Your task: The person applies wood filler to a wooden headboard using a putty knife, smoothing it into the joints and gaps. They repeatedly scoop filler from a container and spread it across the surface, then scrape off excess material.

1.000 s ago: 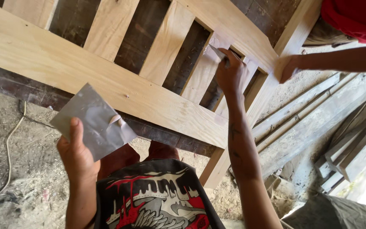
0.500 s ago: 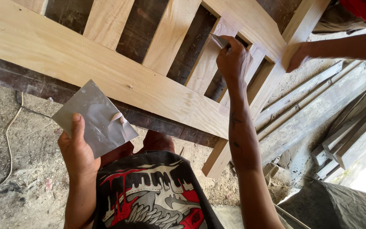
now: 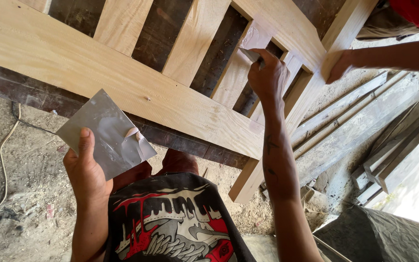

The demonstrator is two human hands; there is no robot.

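A pale wooden frame (image 3: 122,82) with several upright slats stretches across the view. My right hand (image 3: 267,77) grips a small metal putty knife (image 3: 249,54) and presses its blade against a slat near the frame's top right corner, where a whitish smear shows. My left hand (image 3: 86,172) holds a square grey metal plate (image 3: 105,131) flat, thumb on top, with a dab of pinkish filler (image 3: 134,134) on it. The plate hovers below the frame's wide lower rail.
Another person's hand (image 3: 338,65) rests on the frame's right post, with a red shirt at the top right corner. Stacked planks (image 3: 394,155) lie on the right. Sawdust-covered ground and a thin cable (image 3: 3,160) are at left. A grey tarp (image 3: 384,237) sits bottom right.
My right hand has moved the putty knife a little along the slat, up then slightly down. The view has shifted slightly. My left hand keeps the plate nearly still.
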